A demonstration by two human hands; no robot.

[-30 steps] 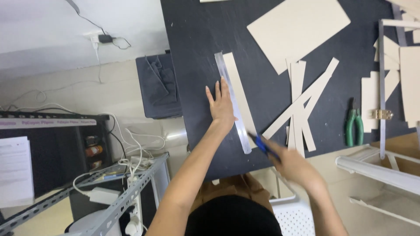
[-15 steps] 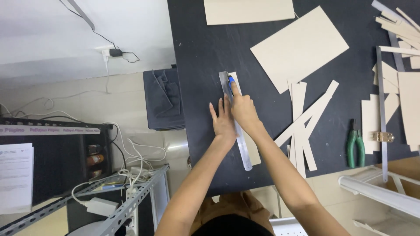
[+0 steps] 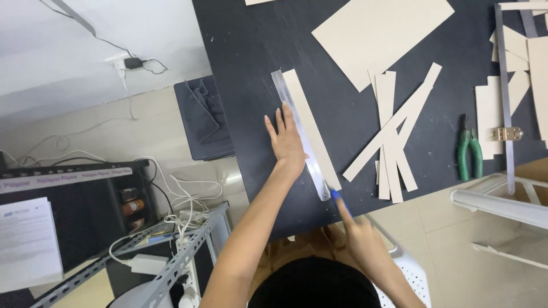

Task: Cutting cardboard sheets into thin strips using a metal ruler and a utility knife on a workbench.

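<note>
My left hand (image 3: 287, 142) lies flat, pinning the ruler (image 3: 301, 134) on the strip (image 3: 313, 128) on the table (image 3: 251, 68); my right hand (image 3: 361, 239) clamps a blue knife (image 3: 337, 197) at the ruler's near end, so this cut looks about finished, with several strips (image 3: 394, 134) already cut

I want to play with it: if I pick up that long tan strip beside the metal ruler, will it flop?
The tan strip lies flat with crisp straight edges, so it is probably stiff and light. Being long and narrow, it might bend if lifted by one end.

Green-handled pliers (image 3: 469, 153) lay on the dark desk (image 3: 251, 68) beside crossed beige strips (image 3: 394, 134); a large beige sheet (image 3: 383, 33) lay beyond.
</note>
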